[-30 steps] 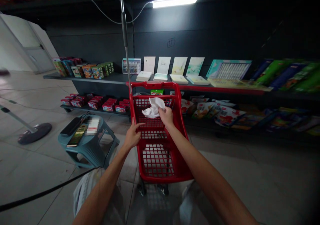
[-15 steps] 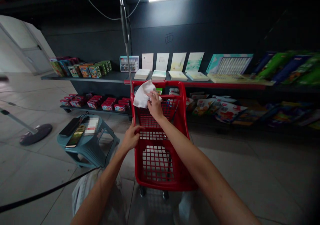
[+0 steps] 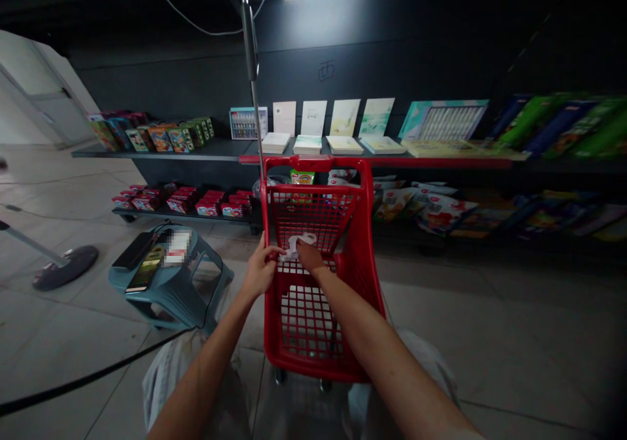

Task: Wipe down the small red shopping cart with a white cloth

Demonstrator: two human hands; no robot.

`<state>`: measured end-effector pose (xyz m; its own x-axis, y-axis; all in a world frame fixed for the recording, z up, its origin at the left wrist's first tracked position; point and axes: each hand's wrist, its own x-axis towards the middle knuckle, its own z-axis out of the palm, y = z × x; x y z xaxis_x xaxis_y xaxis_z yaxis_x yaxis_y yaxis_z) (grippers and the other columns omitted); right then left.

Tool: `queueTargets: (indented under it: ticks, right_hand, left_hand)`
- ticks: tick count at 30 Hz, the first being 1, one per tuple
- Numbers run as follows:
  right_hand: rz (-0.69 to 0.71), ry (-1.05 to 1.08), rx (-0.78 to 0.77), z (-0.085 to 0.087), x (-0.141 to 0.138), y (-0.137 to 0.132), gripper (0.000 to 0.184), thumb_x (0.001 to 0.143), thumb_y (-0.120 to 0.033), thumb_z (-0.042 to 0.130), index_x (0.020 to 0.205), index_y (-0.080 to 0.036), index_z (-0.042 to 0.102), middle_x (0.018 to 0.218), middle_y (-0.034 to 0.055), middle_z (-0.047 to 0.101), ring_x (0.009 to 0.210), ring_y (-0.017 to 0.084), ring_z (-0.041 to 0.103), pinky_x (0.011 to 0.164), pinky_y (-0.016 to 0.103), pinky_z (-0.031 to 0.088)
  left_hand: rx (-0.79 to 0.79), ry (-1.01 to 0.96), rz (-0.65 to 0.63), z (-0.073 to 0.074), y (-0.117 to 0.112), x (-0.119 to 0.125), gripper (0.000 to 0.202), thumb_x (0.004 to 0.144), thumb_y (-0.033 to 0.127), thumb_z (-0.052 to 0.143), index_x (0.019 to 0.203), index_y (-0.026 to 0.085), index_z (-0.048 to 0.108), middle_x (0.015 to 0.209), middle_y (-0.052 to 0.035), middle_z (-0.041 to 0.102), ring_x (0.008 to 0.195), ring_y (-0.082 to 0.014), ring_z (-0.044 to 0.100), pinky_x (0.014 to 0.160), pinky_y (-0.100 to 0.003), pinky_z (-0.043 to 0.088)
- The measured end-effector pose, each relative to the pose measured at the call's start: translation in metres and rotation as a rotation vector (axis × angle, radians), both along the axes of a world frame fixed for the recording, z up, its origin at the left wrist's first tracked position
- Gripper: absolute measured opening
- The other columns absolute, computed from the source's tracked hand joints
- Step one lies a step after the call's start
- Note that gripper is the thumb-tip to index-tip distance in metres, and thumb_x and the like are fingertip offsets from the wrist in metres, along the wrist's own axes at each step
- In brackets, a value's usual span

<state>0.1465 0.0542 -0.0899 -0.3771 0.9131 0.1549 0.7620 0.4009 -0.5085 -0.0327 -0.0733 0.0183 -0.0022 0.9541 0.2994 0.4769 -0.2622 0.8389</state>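
A small red shopping cart with grid panels stands in front of me. My right hand is inside it, closed on a crumpled white cloth pressed against the middle of the cart, low on the back grid. Its fingers are partly hidden by the hand itself. Around the cart's left side rim, my left hand is closed, with a finger reaching inward toward the cloth.
Behind the cart runs a dark shelf with books, small boxes and bagged snacks. A blue-grey stool carrying a phone stands left. A metal pole rises beside the cart.
My right hand has brought the white cloth down from the cart's top bar into its middle, where it is now more bunched up. My left hand stays on the side rim.
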Motion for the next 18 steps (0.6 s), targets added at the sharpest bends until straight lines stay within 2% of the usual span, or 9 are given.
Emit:
queueTargets:
  ticks: [3,6,8,10,11,13,16,18]
  right_hand:
    - [-0.050,-0.042,-0.016,-0.002,0.010,-0.004,0.056,0.083,-0.006,0.059,0.139,-0.011,0.059,0.137,0.0204,0.063,0.121,0.029,0.063,0.106,0.039,0.049]
    - [-0.114,-0.033,-0.007,0.000,0.012,0.001,0.064,0.082,-0.013,0.065,0.144,-0.005,0.050,0.142,0.0252,0.056,0.134,0.034,0.053,0.113,0.045,0.044]
    - [-0.289,0.070,0.033,0.001,0.012,0.007,0.073,0.084,-0.021,0.068,0.150,-0.006,0.040,0.152,0.0265,0.045,0.143,0.034,0.044,0.116,0.045,0.041]
    - [-0.555,0.225,0.057,0.004,0.013,0.014,0.080,0.084,-0.029,0.069,0.151,-0.006,0.034,0.157,0.0286,0.035,0.147,0.035,0.038,0.117,0.046,0.040]
    - [-0.666,0.289,0.042,0.004,0.015,0.017,0.080,0.083,-0.031,0.069,0.150,-0.006,0.034,0.156,0.0298,0.035,0.146,0.036,0.038,0.115,0.046,0.041]
    - [-0.756,0.346,-0.025,0.003,0.020,0.021,0.072,0.084,-0.033,0.067,0.145,-0.007,0.041,0.148,0.0296,0.046,0.136,0.036,0.048,0.108,0.046,0.047]
    - [-0.691,0.323,-0.107,-0.007,0.027,0.016,0.049,0.084,-0.027,0.061,0.131,-0.014,0.054,0.118,0.0183,0.067,0.106,0.029,0.065,0.088,0.040,0.057]
    - [-0.643,0.285,-0.131,-0.017,0.027,0.009,0.043,0.082,-0.021,0.059,0.124,-0.016,0.059,0.102,0.0128,0.072,0.090,0.027,0.069,0.076,0.037,0.058]
  left_hand:
    - [-0.005,-0.008,0.003,-0.003,0.000,0.001,0.045,0.073,0.005,0.047,0.100,0.022,0.078,0.164,0.0019,0.042,0.142,-0.0231,0.052,0.122,-0.038,0.038]
    - [-0.023,-0.009,0.003,-0.005,-0.001,0.003,0.041,0.076,0.007,0.049,0.101,0.021,0.077,0.165,0.0000,0.040,0.134,-0.0236,0.058,0.120,-0.041,0.040]
    - [-0.025,-0.009,0.003,-0.005,-0.001,0.005,0.042,0.076,0.007,0.049,0.102,0.022,0.077,0.162,-0.0008,0.044,0.134,-0.0239,0.057,0.120,-0.042,0.040]
    - [-0.017,-0.014,-0.008,-0.003,-0.001,0.006,0.043,0.075,0.007,0.048,0.102,0.022,0.078,0.159,-0.0009,0.048,0.136,-0.0240,0.056,0.121,-0.043,0.039]
    - [-0.010,-0.017,-0.016,-0.003,-0.001,0.006,0.043,0.075,0.007,0.048,0.102,0.023,0.078,0.158,-0.0006,0.049,0.137,-0.0240,0.055,0.121,-0.043,0.039]
    - [0.002,-0.020,-0.031,-0.003,0.000,0.006,0.044,0.074,0.007,0.048,0.101,0.024,0.078,0.157,0.0000,0.050,0.137,-0.0241,0.055,0.121,-0.044,0.039]
    - [0.000,-0.021,-0.038,-0.003,0.001,0.006,0.045,0.073,0.006,0.047,0.101,0.023,0.078,0.153,-0.0011,0.053,0.130,-0.0236,0.059,0.119,-0.043,0.041]
    - [-0.007,-0.021,-0.047,-0.003,0.000,0.006,0.044,0.074,0.007,0.047,0.102,0.022,0.077,0.151,-0.0023,0.054,0.123,-0.0219,0.063,0.117,-0.041,0.043]
